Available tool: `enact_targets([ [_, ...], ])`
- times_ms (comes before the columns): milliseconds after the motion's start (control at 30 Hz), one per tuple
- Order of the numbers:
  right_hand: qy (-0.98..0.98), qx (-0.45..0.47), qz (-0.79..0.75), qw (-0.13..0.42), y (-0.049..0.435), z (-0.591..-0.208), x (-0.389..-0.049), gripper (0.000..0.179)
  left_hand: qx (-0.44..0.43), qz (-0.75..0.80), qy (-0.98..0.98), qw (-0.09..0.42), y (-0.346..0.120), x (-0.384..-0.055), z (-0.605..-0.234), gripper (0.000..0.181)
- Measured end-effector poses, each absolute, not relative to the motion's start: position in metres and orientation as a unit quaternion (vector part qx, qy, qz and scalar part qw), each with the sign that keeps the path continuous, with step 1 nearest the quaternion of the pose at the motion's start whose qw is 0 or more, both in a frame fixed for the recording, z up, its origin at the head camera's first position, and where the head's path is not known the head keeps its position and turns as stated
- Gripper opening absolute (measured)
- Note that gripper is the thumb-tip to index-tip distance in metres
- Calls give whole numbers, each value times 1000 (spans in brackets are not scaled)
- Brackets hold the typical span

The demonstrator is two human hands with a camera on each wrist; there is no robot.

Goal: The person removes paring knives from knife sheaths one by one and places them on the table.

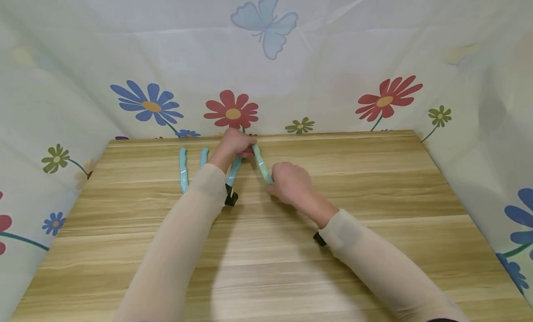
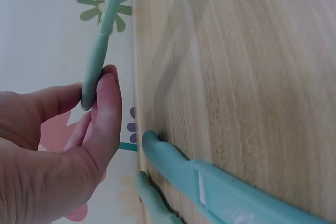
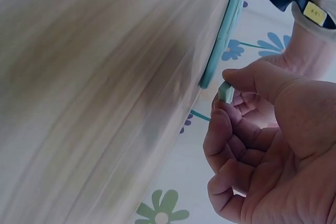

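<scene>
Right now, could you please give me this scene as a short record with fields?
Left hand: pinches the handle end of the pale green knife
Right hand: pinches that knife's other end
Held knife: raised off the table, slanting between both hands
Blue knives: three on the table; leftmost, middle one partly hidden by the left sleeve, rightmost nearest the left hand
Backdrop: printed sheet

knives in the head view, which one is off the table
The rightmost knife, pinched at its ends by the left hand and right hand; the other three knives lie on the table.
</scene>
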State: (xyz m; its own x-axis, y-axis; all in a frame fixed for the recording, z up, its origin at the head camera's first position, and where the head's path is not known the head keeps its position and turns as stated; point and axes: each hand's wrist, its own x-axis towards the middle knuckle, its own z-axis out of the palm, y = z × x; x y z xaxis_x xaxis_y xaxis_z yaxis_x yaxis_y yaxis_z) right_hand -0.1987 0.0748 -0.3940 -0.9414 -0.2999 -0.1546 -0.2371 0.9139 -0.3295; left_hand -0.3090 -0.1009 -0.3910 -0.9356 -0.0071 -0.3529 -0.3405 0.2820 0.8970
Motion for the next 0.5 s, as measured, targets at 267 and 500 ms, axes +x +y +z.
enact_targets([
  [267, 973, -119, -176, 89, 88, -394, -201, 22, -118, 690, 698, 151, -104, -304, -395, 40],
  [500, 971, -112, -200, 69, 103, -392, -200, 16, -122, 741, 643, 154, -110, -297, -396, 47],
])
